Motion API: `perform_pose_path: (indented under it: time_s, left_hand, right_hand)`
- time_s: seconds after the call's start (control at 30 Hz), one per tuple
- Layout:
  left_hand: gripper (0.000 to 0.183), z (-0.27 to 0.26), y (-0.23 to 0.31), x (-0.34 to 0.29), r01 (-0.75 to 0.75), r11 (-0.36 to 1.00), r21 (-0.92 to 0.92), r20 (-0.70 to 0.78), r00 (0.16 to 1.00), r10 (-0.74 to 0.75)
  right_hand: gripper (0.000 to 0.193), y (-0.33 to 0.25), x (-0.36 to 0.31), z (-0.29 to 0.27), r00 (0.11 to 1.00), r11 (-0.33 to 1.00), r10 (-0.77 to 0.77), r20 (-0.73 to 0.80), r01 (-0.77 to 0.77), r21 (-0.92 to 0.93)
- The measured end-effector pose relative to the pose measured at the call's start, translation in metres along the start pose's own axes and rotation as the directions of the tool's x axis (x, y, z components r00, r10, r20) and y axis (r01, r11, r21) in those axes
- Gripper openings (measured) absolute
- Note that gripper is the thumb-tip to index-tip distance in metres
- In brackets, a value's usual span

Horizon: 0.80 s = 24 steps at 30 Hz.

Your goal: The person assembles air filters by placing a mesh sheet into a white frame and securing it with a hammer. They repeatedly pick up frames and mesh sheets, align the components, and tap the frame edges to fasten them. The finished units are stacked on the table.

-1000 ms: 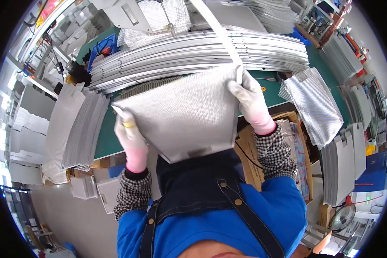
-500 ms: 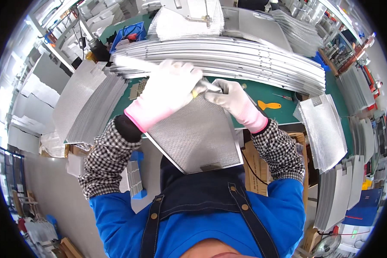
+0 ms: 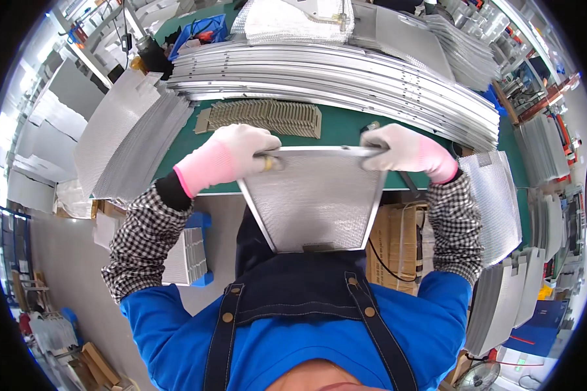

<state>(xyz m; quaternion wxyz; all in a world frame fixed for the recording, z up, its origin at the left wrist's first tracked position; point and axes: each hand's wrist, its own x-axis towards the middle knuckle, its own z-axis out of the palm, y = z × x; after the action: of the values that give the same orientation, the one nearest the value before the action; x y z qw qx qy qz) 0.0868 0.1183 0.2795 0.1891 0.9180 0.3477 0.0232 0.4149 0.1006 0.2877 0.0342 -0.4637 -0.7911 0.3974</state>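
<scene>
A framed metal mesh panel (image 3: 316, 202), silver-grey with a pale rim, tilts down toward my apron. My left hand (image 3: 235, 153), in a white glove with a pink cuff, is closed around its far left corner. At the far right corner my right hand (image 3: 407, 153), gloved the same way, grips the rim with the fingers folded over it. A small dark rectangular patch (image 3: 318, 247) shows on the panel's near edge. Behind my right hand lies a tool with a dark handle (image 3: 408, 182), partly hidden. Beyond the panel stands a row of tan folded pieces (image 3: 267, 116).
Long silver metal strips (image 3: 332, 75) are piled across the green table (image 3: 346, 135). Mesh sheets (image 3: 127, 140) are stacked at the left; more mesh sheets (image 3: 492, 202) lie at the right. A blue bin (image 3: 202, 32) stands at the far left. Below the table is a cardboard box (image 3: 391, 241).
My hands have moved apart to the panel's two far corners. The blurred pale strip sticking out from my left hand no longer shows there; a rim spans the far edge. The tan pieces are uncovered.
</scene>
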Motion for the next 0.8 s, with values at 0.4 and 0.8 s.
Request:
perform_pose_path:
  time_s: [0.4,0.8]
  left_hand:
    - [0.029,0.005,-0.001,0.016,-0.14,0.975,-0.171,-0.046,0.99,0.134]
    - [0.085,0.113,0.021,0.02,-0.45,0.54,-0.711,-0.651,0.711,-0.265]
  right_hand:
    - [0.028,-0.043,0.04,0.053,0.931,0.917,-0.307,-0.198,0.234,-0.324]
    - [0.022,-0.02,0.043,0.049,0.923,0.933,-0.357,-0.144,0.344,-0.109]
